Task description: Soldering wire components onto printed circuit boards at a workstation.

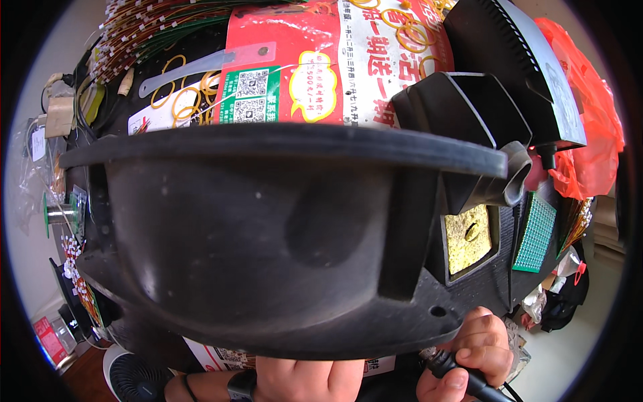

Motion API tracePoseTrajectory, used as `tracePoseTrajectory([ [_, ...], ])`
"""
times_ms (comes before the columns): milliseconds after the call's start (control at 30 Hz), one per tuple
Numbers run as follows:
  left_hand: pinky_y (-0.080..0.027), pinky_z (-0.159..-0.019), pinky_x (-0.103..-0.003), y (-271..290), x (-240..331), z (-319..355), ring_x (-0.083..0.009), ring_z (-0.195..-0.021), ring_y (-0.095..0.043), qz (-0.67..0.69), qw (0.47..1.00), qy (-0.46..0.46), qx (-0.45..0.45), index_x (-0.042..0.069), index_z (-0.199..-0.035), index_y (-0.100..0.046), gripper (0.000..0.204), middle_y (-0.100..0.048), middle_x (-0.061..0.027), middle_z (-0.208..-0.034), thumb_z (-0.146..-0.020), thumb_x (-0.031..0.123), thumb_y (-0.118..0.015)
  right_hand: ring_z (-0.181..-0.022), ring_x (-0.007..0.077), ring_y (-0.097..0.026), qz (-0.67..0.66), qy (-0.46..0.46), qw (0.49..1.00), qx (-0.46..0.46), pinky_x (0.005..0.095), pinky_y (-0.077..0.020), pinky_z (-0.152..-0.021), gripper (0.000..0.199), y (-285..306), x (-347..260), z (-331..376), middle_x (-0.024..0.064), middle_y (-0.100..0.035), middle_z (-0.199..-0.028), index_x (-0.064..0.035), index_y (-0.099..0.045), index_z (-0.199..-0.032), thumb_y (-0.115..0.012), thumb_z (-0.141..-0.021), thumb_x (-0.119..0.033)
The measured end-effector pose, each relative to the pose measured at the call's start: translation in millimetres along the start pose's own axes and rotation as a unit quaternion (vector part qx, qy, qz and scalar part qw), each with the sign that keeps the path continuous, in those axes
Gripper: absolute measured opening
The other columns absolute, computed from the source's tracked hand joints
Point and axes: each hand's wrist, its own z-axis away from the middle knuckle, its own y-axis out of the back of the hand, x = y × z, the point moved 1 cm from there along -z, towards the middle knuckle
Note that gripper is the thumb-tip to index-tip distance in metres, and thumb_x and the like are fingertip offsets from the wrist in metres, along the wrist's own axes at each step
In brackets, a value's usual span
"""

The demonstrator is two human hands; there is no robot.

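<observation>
- Your right hand (pixel 479 348), at five o'clock at the lower rim, is closed around a black handle (pixel 462 374) with a cord trailing off the frame; it looks like a soldering iron, though the tip is out of sight.
- Your left hand (pixel 308 378), at six o'clock, sits just under the big black tray (pixel 268 234). Only the back of it and a dark wristband (pixel 241 385) show, so whether the fingers grip the tray's underside cannot be told.
- The tray fills the centre of the view, tilted up toward you, and blocks most of the bench behind it.
- To work well here, keep the handle steady and pointed away from the tray's plastic edge, and lower the tray so you can see what the tip meets.
- At three o'clock, a black stand (pixel 469 134) holds a yellowish cleaning sponge (pixel 469 238) in a square well, with a green dotted board (pixel 534 234) just beside it.
- At nine o'clock, a spool of solder wire (pixel 59 214) stands near small white-tipped parts (pixel 70 248), hard to make out.
- At twelve o'clock, a red and white printed bag (pixel 335 53) lies among yellow rubber bands (pixel 181 94), with bundled thin wires (pixel 140 33) at eleven.
- At two o'clock, a red plastic bag (pixel 596 120) is cut off by the rim.
</observation>
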Motion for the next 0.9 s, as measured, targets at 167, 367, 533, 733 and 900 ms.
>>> tracePoseTrajectory([
  [167,-0.048,-0.065,-0.038,-6,-7,7,-0.0262,-0.067,-0.059,0.006,0.999,-0.029,0.015,0.001,-0.086,-0.065,0.007,-0.060,-0.0096,-0.080,-0.092,0.004,-0.066,-0.046,0.0174,-0.042,-0.001,0.008,1.000,-0.001,0.0335,-0.0335,-0.046,0.016,1,0,0,0.0094,-0.048,-0.062,0.0041,-0.052,-0.093,-0.060,-0.090,-0.010],
  [367,-0.047,-0.064,-0.039,1,-5,-8,-0.0265,-0.066,-0.059,0.021,1.000,-0.002,-0.003,0.001,-0.084,-0.064,0.008,-0.059,-0.0099,-0.079,-0.091,0.004,-0.067,-0.054,0.0169,-0.059,0.000,-0.062,0.993,-0.099,0.0300,-0.0456,-0.052,0.034,32,4,20,0.0010,-0.060,-0.069,-0.0050,-0.066,-0.093,-0.090,-0.079,-0.023],
  [533,-0.047,-0.064,-0.039,0,2,-5,-0.0263,-0.066,-0.058,0.083,0.989,0.123,-0.019,0.002,-0.082,-0.063,0.009,-0.059,-0.0095,-0.078,-0.090,0.003,-0.067,-0.055,0.0168,-0.060,0.011,-0.059,0.992,-0.111,0.0304,-0.0441,-0.051,0.036,36,3,18,0.0014,-0.060,-0.069,-0.0061,-0.063,-0.089,-0.090,-0.079,-0.027],
  [733,-0.047,-0.063,-0.038,-1,-3,0,-0.0255,-0.065,-0.058,0.014,1.000,-0.015,0.004,0.001,-0.081,-0.064,0.009,-0.059,-0.0092,-0.077,-0.090,0.002,-0.067,-0.055,0.0167,-0.060,0.014,-0.066,0.992,-0.107,0.0307,-0.0439,-0.051,0.036,32,2,18,0.0016,-0.060,-0.069,-0.0063,-0.063,-0.089,-0.091,-0.078,-0.026],
  [900,-0.047,-0.063,-0.038,-8,-7,4,-0.0255,-0.065,-0.058,0.016,0.999,-0.030,0.022,0.001,-0.081,-0.064,0.009,-0.058,-0.0095,-0.077,-0.090,0.002,-0.067,-0.051,0.0172,-0.051,0.006,-0.021,0.999,-0.038,0.0321,-0.0375,-0.049,0.025,6,2,6,0.0054,-0.054,-0.066,-0.0014,-0.058,-0.089,-0.075,-0.084,-0.019],
])
